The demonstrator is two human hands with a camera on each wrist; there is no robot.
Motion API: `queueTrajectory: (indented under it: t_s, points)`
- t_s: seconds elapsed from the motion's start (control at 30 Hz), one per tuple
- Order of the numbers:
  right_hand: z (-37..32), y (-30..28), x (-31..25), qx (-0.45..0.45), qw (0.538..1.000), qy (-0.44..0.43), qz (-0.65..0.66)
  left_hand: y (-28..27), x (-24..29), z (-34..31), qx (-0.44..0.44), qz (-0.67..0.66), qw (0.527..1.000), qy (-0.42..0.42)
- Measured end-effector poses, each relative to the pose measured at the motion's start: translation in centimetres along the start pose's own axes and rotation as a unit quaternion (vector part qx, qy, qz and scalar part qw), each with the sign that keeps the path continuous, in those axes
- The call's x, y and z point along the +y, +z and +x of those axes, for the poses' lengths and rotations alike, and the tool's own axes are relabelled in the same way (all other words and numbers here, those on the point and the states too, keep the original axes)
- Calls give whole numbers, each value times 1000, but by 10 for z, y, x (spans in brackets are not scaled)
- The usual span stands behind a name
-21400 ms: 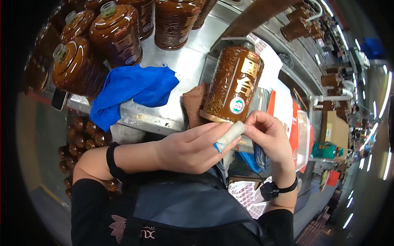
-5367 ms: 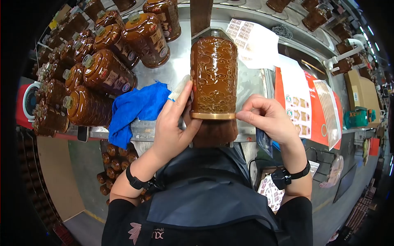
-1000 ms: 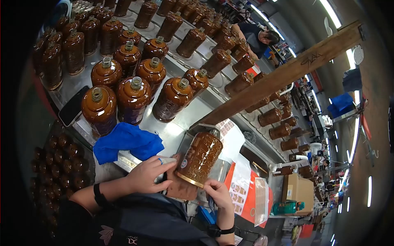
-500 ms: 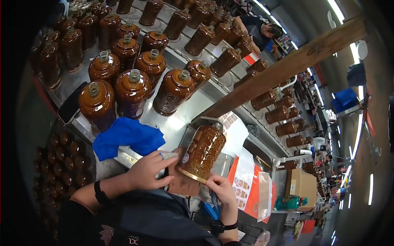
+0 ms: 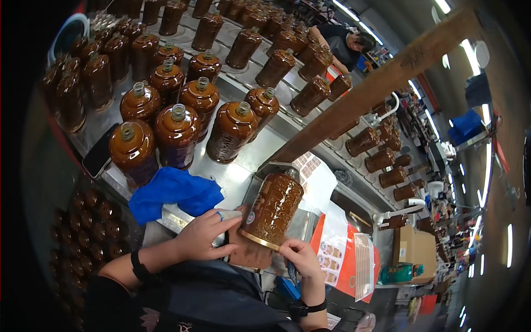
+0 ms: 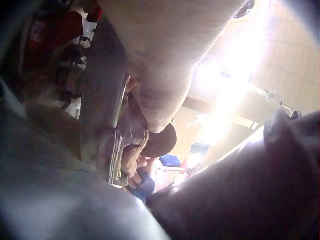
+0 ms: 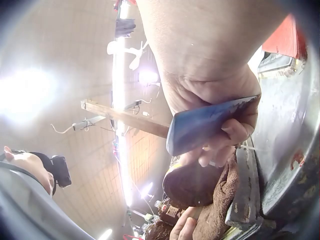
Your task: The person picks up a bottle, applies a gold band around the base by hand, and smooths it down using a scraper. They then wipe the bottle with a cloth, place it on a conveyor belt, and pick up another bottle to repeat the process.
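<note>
A brown glossy bottle [image 5: 275,206] with embossed sides and a gold base band [image 5: 260,240] lies on its side, base toward the person. Its round label and lettering face the left hand. My left hand [image 5: 207,235] has its fingers extended and thumb spread, with a pale-wrapped fingertip at the bottle's side. At the right end of the base band, my right hand [image 5: 301,260] has its thumb and forefinger against the rim. The right wrist view shows a flat blue plastic blade [image 7: 212,122] held in that hand's curled fingers. A brown cloth [image 5: 249,254] lies under the bottle's base.
Several brown bottles [image 5: 232,133] stand at the left, near a blue cloth [image 5: 176,193]. A wooden beam [image 5: 376,86] slants above the bench. Sticker sheets [image 5: 332,249] lie on a red folder [image 5: 318,238] at the right. Another person [image 5: 337,47] is at the back.
Since the oldest frame, the bottle has been turned so its lettering faces left, and the right hand has left the wrapped finger for the base rim. Over the last second, the hands barely move.
</note>
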State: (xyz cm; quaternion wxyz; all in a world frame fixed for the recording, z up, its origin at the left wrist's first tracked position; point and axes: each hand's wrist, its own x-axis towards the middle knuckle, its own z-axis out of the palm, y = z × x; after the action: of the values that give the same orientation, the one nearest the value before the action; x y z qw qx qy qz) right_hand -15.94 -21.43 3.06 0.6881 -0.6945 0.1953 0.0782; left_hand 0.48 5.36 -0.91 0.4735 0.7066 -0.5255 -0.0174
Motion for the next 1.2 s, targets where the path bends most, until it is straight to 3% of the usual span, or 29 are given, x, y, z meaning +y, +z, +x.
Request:
queueTrajectory:
  t_s: [0.1,0.17,0.3,0.37,0.5,0.73,0.83,1.2]
  points:
    - [1,1,0,17,1000,-7,-20,0,1,4,-14,3,1000,-21]
    - [2,-1,2,3,998,4,-61,5,-3,9,55,41,997,25]
    - [4,-2,6,6,997,-26,-75,-4,16,32,35,33,999,11]
    - [5,1,3,5,996,-45,-79,0,27,43,-26,-31,993,-112]
    - [7,3,7,4,995,-80,-67,19,30,58,-31,-75,994,-76]
    - [9,2,8,-5,995,-72,-68,31,37,57,-41,-61,991,-111]
    - [11,3,9,-9,992,-114,-60,30,39,59,-35,-67,991,-106]
    - [6,0,6,-9,996,-52,-74,27,39,56,-62,-62,988,-130]
